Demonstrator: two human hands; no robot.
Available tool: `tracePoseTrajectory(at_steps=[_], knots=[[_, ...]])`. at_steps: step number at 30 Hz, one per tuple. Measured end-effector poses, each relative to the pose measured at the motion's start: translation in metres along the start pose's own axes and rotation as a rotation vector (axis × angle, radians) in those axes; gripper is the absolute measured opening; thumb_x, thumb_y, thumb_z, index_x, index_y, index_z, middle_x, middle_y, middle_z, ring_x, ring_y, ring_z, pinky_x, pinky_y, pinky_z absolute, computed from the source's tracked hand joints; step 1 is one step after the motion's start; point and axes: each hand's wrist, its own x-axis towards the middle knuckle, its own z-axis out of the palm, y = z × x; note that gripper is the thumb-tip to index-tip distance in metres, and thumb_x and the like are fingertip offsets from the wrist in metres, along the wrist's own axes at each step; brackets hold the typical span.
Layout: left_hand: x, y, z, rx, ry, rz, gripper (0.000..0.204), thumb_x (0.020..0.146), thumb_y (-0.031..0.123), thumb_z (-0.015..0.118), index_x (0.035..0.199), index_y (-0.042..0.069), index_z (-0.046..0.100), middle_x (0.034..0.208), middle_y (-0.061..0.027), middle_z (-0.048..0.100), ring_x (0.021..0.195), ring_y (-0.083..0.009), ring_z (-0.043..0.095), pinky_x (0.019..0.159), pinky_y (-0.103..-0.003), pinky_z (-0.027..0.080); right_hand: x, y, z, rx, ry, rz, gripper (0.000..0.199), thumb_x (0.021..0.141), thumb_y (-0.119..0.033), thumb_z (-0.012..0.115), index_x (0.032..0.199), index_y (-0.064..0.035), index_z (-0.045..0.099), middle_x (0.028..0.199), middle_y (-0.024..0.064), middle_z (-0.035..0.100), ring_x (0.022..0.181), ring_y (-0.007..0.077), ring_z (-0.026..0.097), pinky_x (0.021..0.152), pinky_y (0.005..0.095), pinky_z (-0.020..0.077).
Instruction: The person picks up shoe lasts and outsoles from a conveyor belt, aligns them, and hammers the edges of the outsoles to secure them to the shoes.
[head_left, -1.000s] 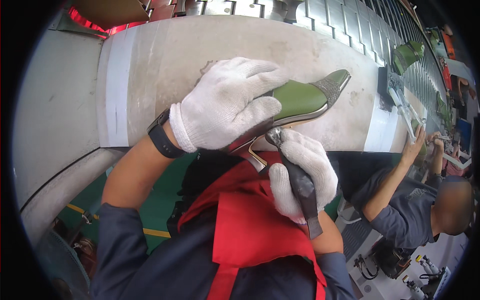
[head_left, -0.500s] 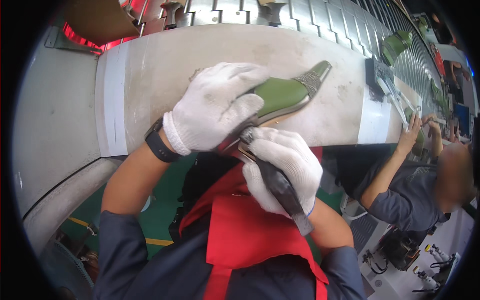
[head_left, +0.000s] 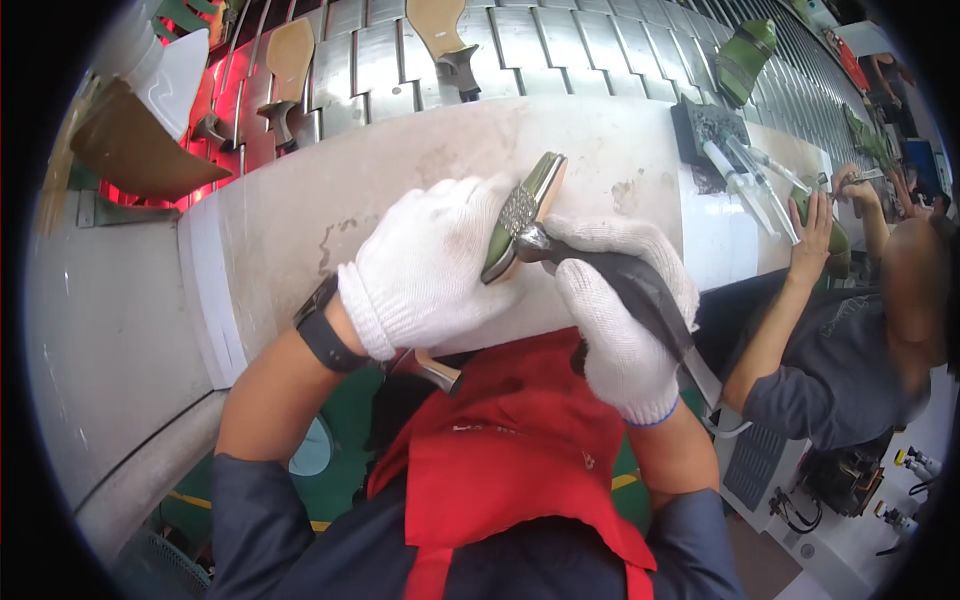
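Note:
My left hand (head_left: 435,255), in a white knit glove, is wrapped round a green pointed shoe (head_left: 500,243) with a glittery band across its front. The toe points away from me, and the dark heel (head_left: 443,373) shows below the glove; the glove hides the middle. In my gloved right hand (head_left: 635,310) is a hammer (head_left: 640,290) with a shiny rounded metal head and a dark handle. Its head lies against or right beside the shoe's edge at the band; I cannot tell whether they touch.
Beyond the pale worktop (head_left: 330,165) runs a metal slat conveyor (head_left: 570,45) carrying soles with heels (head_left: 290,65) and a green shoe (head_left: 745,62). A dark box (head_left: 708,135) with white-handled brushes stands at the right. A co-worker (head_left: 800,370) handles a green piece farther right.
The shoe has turned so its toe points more away from me and now sits farther left. The hammer head has moved from the shoe's rear part up to the banded front.

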Motion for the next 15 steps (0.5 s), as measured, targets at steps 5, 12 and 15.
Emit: tracePoseTrajectory(at_steps=[5,12,15], knots=[[0.001,-0.002,-0.001,0.038,-0.011,0.041,0.081,0.08,0.026,0.085,0.149,-0.005,0.055,0.124,-0.0275,0.068,0.114,-0.0471,0.068,0.103,-0.051,0.053,0.029,0.016,-0.007,0.22,0.089,0.182,0.019,0.102,0.002,0.071,0.12,0.0052,0.073,0.116,0.0154,0.08,0.106,0.0203,0.079,0.096,0.0335,0.0616],[0.002,-0.006,-0.005,-0.013,-0.04,0.007,0.081,0.08,0.029,0.085,0.148,-0.005,0.056,0.126,-0.0274,0.068,0.117,-0.046,0.068,0.103,-0.05,0.055,0.06,0.023,-0.02,0.437,0.108,0.362,0.024,0.109,-0.012,0.064,0.124,0.0053,0.071,0.118,0.0165,0.079,0.113,0.0238,0.077,0.1,0.0385,0.0609],[0.004,-0.004,0.0,-0.009,-0.041,-0.002,0.079,0.08,0.028,0.085,0.146,-0.005,0.057,0.126,-0.027,0.069,0.117,-0.0455,0.068,0.103,-0.05,0.055,0.013,0.015,-0.01,0.45,0.093,0.292,0.024,0.106,-0.006,0.064,0.125,0.0072,0.071,0.121,0.0182,0.079,0.114,0.0247,0.077,0.101,0.0397,0.0609]])
